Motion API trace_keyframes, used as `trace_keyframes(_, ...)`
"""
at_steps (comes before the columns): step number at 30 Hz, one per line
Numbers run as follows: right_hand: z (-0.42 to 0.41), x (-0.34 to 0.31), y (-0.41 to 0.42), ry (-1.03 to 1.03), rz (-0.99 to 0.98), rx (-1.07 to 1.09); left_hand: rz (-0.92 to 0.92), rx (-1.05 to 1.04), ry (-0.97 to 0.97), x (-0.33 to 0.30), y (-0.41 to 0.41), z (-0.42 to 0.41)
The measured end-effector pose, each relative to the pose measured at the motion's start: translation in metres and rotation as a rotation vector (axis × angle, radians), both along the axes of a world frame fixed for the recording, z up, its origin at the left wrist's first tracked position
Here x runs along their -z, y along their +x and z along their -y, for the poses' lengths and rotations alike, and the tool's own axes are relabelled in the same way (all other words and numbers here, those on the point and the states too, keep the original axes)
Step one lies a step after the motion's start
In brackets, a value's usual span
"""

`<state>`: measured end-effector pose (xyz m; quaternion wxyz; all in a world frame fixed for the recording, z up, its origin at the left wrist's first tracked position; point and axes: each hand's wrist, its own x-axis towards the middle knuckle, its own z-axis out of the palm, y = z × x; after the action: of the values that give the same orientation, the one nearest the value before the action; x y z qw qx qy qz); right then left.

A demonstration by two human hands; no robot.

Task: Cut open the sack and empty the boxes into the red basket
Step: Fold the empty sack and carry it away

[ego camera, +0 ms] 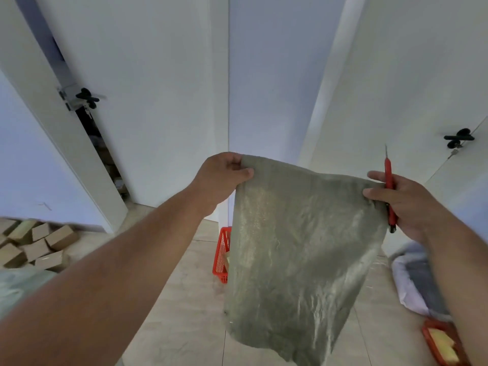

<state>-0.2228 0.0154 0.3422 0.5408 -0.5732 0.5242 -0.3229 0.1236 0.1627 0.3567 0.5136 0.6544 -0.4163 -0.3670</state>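
A grey-green woven sack (298, 249) hangs limp and flat in front of me, held up by its top edge. My left hand (221, 178) pinches the sack's upper left corner. My right hand (406, 204) grips the upper right corner together with a red utility knife (388, 186), whose blade points upward. Behind the sack on the floor stands the red basket (221, 256); only its left side shows, with a pale box inside it. The rest of the basket is hidden by the sack.
A pile of brown cardboard boxes (34, 244) lies on the tiled floor at the left. A white bag with grey contents (414, 281) lies at the right, and a second red basket (443, 344) with yellow items at bottom right. White doors stand ahead.
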Motion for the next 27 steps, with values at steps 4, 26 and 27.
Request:
trace_keyframes(4, 0.004, -0.019, -0.01, -0.041, -0.186, -0.035, 0.157, 0.097, -0.031, -0.015, -0.008, 0.004)
trace_keyframes(26, -0.028, -0.088, -0.016, -0.485, -0.265, 0.051, 0.31, -0.024, -0.342, -0.057, -0.006, -0.014)
trace_keyframes(27, -0.029, -0.093, -0.017, -0.444, -0.116, 0.051, 0.155, 0.042, -0.428, -0.065, -0.005, -0.02)
